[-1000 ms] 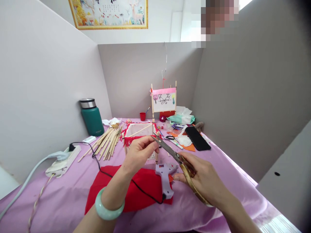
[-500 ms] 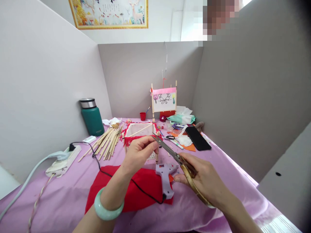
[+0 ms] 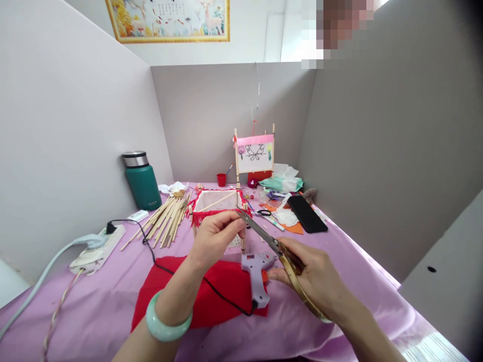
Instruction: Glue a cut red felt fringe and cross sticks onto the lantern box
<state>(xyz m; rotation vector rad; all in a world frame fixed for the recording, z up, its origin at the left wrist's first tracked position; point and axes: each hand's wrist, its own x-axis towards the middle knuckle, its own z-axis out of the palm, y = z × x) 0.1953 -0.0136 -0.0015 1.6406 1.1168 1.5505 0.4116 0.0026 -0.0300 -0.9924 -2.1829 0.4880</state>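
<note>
My right hand [image 3: 313,271] grips large gold-handled scissors [image 3: 296,286], their blades pointing up and left. The blade tips reach my left hand [image 3: 217,236], whose thumb and fingers are pinched together beside them. What that pinch holds is too small to make out. Behind my left hand stands a wooden stick frame [image 3: 192,231] with red fringe [image 3: 204,218] around its top and a stick laid diagonally across it. Below the scissors a lilac glue gun [image 3: 256,279] rests partly on red cloth [image 3: 169,296].
Thin wooden sticks [image 3: 168,221] lie at the left by a green bottle [image 3: 142,183] and a power strip [image 3: 98,249]. A black cord [image 3: 222,294] crosses the red cloth. A phone [image 3: 306,214], wipes pack [image 3: 283,183] and a decorated lantern frame [image 3: 255,156] occupy the back right. Grey partitions enclose the table.
Both hands and the scissors stay almost in place. The whole view has shifted very slightly, with no object visibly picked up or released.
</note>
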